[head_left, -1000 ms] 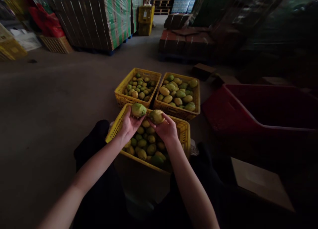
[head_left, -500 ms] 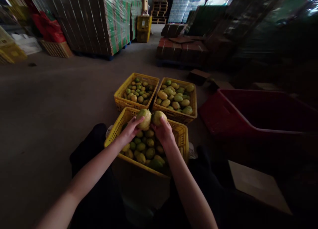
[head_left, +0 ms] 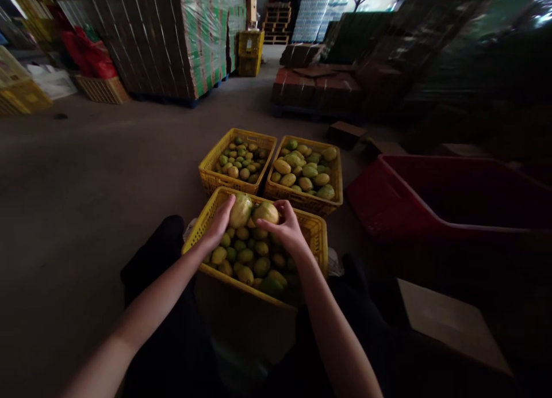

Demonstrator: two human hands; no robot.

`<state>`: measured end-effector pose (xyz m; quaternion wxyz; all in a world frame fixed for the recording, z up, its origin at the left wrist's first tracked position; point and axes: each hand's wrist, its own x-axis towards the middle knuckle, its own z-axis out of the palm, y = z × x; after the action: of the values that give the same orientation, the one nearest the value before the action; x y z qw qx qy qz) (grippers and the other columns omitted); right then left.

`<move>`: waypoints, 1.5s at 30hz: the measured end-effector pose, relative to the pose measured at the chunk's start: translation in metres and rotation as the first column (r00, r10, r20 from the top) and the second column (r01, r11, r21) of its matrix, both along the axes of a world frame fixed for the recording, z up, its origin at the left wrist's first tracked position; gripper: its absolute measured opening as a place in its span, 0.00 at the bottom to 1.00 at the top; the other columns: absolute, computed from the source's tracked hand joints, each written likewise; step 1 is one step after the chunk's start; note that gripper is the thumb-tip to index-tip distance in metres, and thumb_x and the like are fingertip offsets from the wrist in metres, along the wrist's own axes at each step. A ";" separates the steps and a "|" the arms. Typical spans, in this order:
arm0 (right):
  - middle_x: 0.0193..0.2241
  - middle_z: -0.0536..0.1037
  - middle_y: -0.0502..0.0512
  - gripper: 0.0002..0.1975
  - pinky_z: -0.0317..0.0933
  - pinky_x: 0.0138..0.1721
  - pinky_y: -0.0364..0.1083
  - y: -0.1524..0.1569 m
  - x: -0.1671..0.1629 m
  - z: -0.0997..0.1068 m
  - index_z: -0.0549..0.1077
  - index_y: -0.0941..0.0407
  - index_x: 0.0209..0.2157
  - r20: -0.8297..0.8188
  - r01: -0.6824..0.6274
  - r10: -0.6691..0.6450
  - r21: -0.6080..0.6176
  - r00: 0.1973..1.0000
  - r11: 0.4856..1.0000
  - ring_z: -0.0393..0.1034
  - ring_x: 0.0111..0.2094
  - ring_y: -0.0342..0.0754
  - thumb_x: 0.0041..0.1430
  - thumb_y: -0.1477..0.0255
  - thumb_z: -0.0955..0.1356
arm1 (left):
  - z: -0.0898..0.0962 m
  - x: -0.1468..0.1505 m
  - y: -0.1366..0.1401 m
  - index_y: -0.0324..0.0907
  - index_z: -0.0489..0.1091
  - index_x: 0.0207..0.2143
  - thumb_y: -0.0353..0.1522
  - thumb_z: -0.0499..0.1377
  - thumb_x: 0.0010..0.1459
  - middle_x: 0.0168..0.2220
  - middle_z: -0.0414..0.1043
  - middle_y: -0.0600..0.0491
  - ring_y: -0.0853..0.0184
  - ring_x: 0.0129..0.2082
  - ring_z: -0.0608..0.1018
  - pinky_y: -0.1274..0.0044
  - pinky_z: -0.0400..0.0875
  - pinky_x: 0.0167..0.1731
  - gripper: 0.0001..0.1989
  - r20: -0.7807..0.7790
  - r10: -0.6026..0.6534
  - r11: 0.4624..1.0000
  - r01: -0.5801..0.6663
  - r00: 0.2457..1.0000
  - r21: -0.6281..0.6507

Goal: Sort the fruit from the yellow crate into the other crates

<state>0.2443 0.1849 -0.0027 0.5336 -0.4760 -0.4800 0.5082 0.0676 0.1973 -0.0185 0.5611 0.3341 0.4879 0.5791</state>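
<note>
Two large, oval yellow-green fruits, mango-like in shape, are side by side above the far part of the near yellow crate (head_left: 321,237). My left hand (head_left: 221,222) is closed on the left fruit (head_left: 240,211), with its thumb along the near side and the other fingers hidden. Thumb and fingers of my right hand (head_left: 290,228) grip the right fruit (head_left: 266,213) from its right side. Beneath them, smaller green and yellow fruits (head_left: 245,256) fill the near crate between my legs.
Beyond it stand two more yellow crates of similar fruit, one at left (head_left: 207,176) and one at right (head_left: 338,179). A red bin (head_left: 375,208) is on the right, near a cardboard piece (head_left: 452,323). Wrapped pallet stacks (head_left: 207,41) and strapped cartons (head_left: 317,90) stand farther back.
Both fruits have shifted slightly left and lower, and look turned in the hands. My right hand's grip has moved to the right side of its fruit.
</note>
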 end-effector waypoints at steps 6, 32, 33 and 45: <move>0.28 0.74 0.42 0.18 0.66 0.30 0.41 0.004 -0.015 -0.011 0.69 0.51 0.33 -0.360 0.035 -0.080 -0.132 0.930 0.991 0.68 0.28 0.42 0.38 0.69 0.76 | 0.020 0.010 0.000 0.41 0.74 0.37 0.40 0.61 0.54 0.35 0.79 0.51 0.60 0.45 0.79 0.71 0.73 0.47 0.12 0.337 -0.006 0.986 0.061 0.942 -0.154; 0.30 0.80 0.51 0.14 0.62 0.41 0.48 -0.028 -0.028 -0.011 0.81 0.51 0.30 -0.191 0.254 -0.209 0.249 0.959 0.935 0.72 0.35 0.51 0.59 0.61 0.65 | 0.023 0.016 -0.031 0.43 0.78 0.25 0.35 0.57 0.58 0.33 0.79 0.50 0.59 0.39 0.77 0.75 0.67 0.43 0.12 -0.089 -0.092 0.929 0.118 0.992 0.350; 0.30 0.80 0.51 0.14 0.62 0.41 0.48 -0.028 -0.028 -0.011 0.81 0.51 0.29 -0.190 0.268 -0.224 0.249 0.956 0.931 0.72 0.35 0.51 0.59 0.61 0.65 | 0.022 0.017 -0.031 0.43 0.78 0.25 0.35 0.57 0.58 0.33 0.79 0.50 0.60 0.39 0.77 0.75 0.67 0.43 0.12 -0.074 -0.089 0.935 0.109 0.993 0.338; 0.28 0.78 0.51 0.15 0.61 0.38 0.48 -0.030 -0.031 -0.007 0.80 0.51 0.29 -0.197 0.324 -0.277 0.269 0.940 0.907 0.70 0.32 0.51 0.59 0.62 0.64 | 0.028 0.022 -0.030 0.42 0.77 0.23 0.37 0.55 0.56 0.28 0.78 0.50 0.60 0.34 0.77 0.73 0.68 0.38 0.15 -0.066 -0.086 0.936 0.103 0.994 0.336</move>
<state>0.2129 0.1547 -0.0095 0.7066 -0.4177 -0.4291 0.3770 0.0892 0.1668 0.0093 0.5100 0.4630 0.3782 0.6184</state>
